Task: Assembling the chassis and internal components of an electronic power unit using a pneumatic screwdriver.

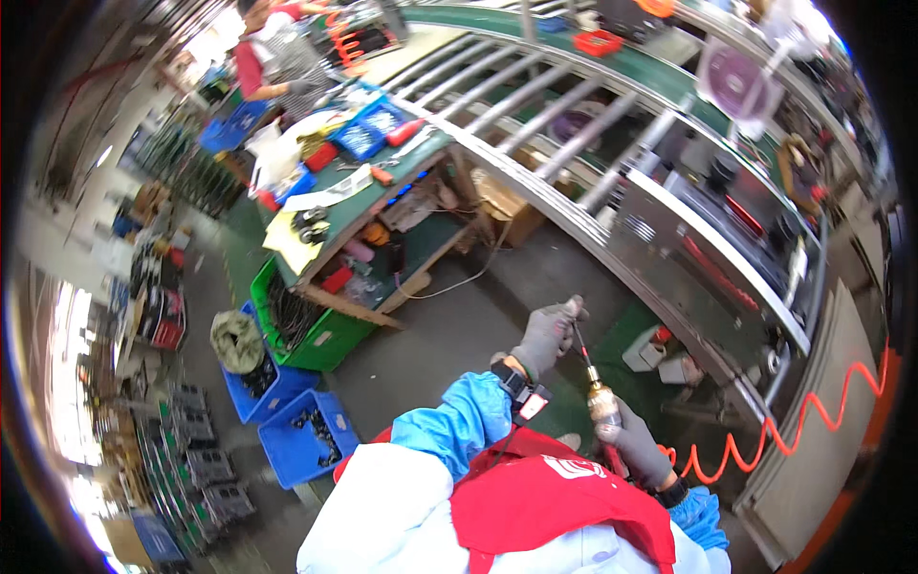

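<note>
My right hand point(639, 446), in a grey glove, is wrapped round a power screwdriver point(601, 402) with a brass-coloured collar and a long thin bit pointing away from me. My left hand point(543, 342), also gloved in grey, is closed beside the tip of that bit. Its fingertips are pressed together, and whatever they hold is too small to make out. An orange coiled hose point(746, 468) runs from near my right hand to the right. Ahead on the right, a metal chassis with an upright plate point(712, 253) rests at the near end of the roller conveyor.
Steel conveyor rollers point(564, 110) stretch away to the left. A green-topped workbench point(402, 158) carries trays and tools. Green point(335, 344) and blue bins point(296, 469) stand on the floor at left. White containers point(645, 354) sit beneath the conveyor. Another person point(287, 62) works far left.
</note>
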{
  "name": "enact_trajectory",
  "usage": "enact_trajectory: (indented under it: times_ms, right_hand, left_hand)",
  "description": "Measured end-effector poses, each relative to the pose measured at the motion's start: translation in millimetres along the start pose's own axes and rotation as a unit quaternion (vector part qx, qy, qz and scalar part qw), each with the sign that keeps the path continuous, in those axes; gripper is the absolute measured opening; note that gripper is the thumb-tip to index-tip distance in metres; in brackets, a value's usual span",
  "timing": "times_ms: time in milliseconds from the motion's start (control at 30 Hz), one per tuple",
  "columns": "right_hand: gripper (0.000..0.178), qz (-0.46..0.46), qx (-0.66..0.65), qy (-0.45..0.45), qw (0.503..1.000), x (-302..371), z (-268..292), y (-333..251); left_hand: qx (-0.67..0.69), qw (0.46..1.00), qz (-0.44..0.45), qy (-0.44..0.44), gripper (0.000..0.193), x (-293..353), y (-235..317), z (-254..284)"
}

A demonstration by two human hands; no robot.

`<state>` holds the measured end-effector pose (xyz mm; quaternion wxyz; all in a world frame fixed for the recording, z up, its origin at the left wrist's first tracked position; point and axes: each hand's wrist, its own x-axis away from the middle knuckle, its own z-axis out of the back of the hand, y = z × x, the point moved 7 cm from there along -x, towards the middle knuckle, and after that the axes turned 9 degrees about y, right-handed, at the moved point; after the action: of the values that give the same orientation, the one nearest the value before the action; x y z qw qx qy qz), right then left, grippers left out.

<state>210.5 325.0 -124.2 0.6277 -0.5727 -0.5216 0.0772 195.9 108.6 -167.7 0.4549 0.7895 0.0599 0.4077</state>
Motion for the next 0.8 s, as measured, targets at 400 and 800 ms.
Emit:
enact_trajectory:
  times_ms: [400,800]
  right_hand:
    - [0.048,-0.120,-0.022,-0.146,0.982,-123,-105,-52]
    - [0.052,-0.155,0.014,-0.074,0.985,-232,-193,-120]
  left_hand:
    - [-0.014,0.989,-0.099,0.108,0.045,-44,90,155]
    - [-0.061,0.780,-0.211,0.586,0.070,-72,242,690]
